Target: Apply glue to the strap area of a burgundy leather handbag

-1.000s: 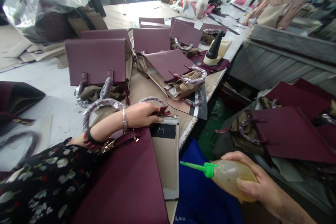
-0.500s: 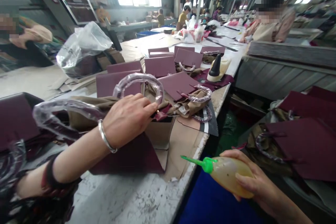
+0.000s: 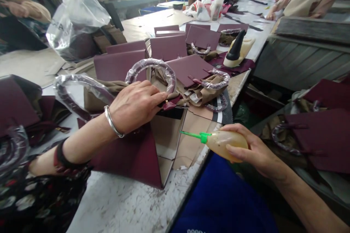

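Note:
A dark maroon handbag (image 3: 127, 154) lies on the table in front of me, its open side showing a beige inner lining panel (image 3: 165, 133). My left hand (image 3: 138, 103) is closed over its upper edge, the fingertips hidden behind it. Plastic-wrapped handles (image 3: 154, 63) arch up behind and to the left of this hand. Beside the hand is a small maroon strap piece (image 3: 170, 105). My right hand (image 3: 244, 147) grips a squeeze bottle (image 3: 225, 145) of yellowish liquid. Its thin green nozzle (image 3: 191, 135) points left, close to the bag's open side.
Several maroon bag pieces (image 3: 168, 47) stand and lie across the table (image 3: 131, 207). A black cone-tipped container (image 3: 236, 49) stands farther back. More bags (image 3: 322, 138) are piled at the right. A clear plastic bag (image 3: 78, 18) sits at left. Co-workers stand at the far tables.
My right hand has brought the squeeze bottle up and left, nearer the handbag, with the nozzle more level. My left hand keeps its hold on the bag. The view has tilted down.

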`<control>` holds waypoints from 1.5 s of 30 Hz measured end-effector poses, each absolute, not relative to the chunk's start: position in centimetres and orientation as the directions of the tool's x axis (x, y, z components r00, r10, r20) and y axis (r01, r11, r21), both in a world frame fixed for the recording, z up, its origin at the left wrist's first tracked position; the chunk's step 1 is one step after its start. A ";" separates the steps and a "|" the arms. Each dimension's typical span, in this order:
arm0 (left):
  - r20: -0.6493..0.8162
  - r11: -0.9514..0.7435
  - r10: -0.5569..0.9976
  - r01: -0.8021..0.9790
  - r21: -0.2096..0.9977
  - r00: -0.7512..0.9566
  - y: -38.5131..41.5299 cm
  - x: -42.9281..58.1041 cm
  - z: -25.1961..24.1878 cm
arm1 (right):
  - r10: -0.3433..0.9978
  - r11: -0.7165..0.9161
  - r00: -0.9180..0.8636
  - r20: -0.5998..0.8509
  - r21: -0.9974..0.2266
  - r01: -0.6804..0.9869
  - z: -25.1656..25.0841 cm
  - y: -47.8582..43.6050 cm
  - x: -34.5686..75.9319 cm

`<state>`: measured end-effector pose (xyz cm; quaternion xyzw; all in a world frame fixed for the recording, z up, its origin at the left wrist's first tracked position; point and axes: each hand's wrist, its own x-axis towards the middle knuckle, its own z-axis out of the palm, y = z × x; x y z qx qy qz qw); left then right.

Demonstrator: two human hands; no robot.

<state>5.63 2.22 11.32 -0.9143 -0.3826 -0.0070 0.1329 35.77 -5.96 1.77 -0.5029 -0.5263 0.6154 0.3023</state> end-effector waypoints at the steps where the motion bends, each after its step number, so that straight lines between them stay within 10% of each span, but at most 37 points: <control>1: 0.118 -0.674 0.695 0.700 -0.237 0.709 2.2 5.6 11.4 | 0.904 -0.246 -0.315 -0.290 -0.954 0.173 1.8 -5.8 35.6; 45: 0.079 -0.616 0.748 0.734 -0.286 0.659 1.6 4.7 12.4 | 0.868 -0.241 -0.354 -0.349 -0.918 0.314 0.9 -4.9 34.4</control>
